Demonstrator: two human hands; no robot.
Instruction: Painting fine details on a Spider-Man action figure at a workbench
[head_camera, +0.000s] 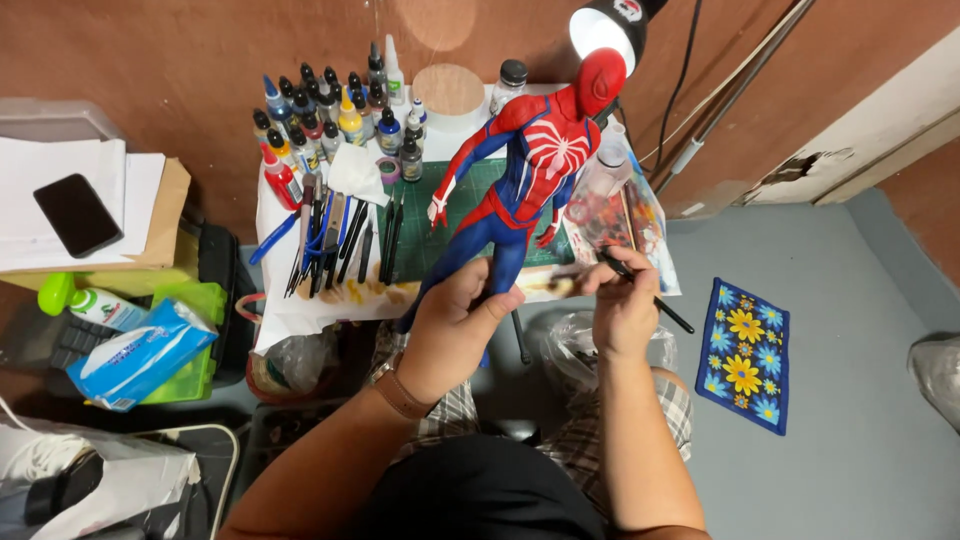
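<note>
- Left hand (452, 325) keeps a closed grip on the legs of the red and blue figure (530, 160), upright above the table (300, 305)
- Right hand (622, 305) pinches a thin brush (668, 308); best braced against the left hand, strokes light

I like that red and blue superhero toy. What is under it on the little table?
Under the figure, held at the legs by the left hand, lies a green cutting mat on the white table. The figure covers part of the mat, so what lies there is hidden.
</note>
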